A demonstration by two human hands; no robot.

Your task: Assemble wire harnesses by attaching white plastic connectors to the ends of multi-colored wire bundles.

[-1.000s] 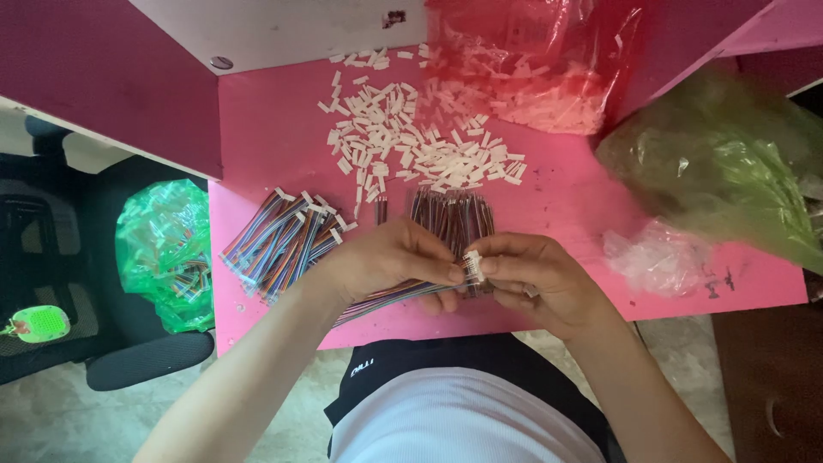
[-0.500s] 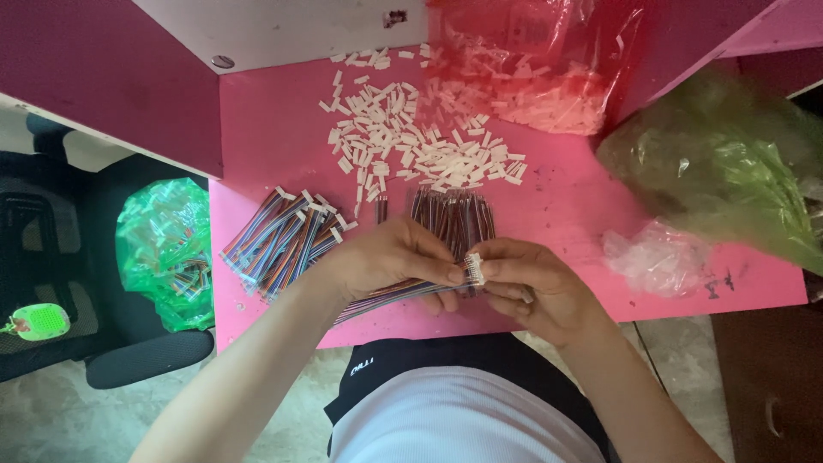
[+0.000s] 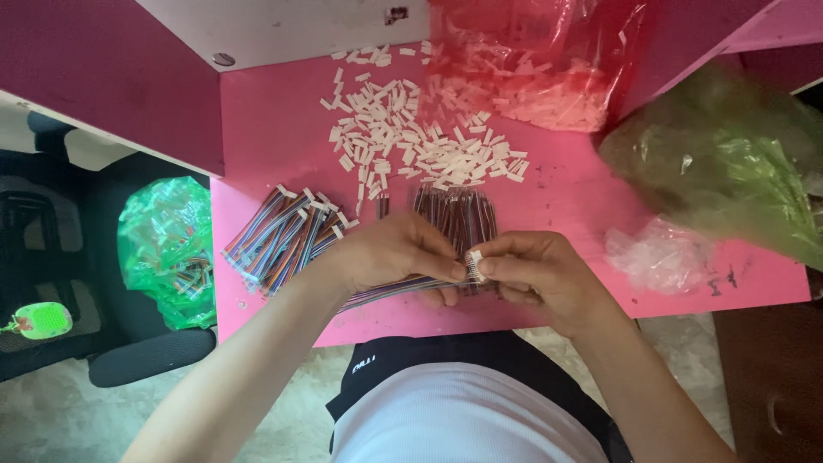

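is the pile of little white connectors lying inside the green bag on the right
No, the white connectors lie loose on the pink table, well left of the green bag.

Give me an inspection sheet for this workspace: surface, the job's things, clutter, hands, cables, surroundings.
Surface: pink table, crowded.
Job's things: flat multicoloured ribbon cable and small white connector at its end.
Clutter: loose pile of white connectors; red bag of more; green bag; clear plastic bag.
Hands: left hand pinches the cable; right hand fingers grip the connector.
Cables: finished bundle at left; dark bundle beyond the hands.
Surroundings: green bag of cables on a black chair.
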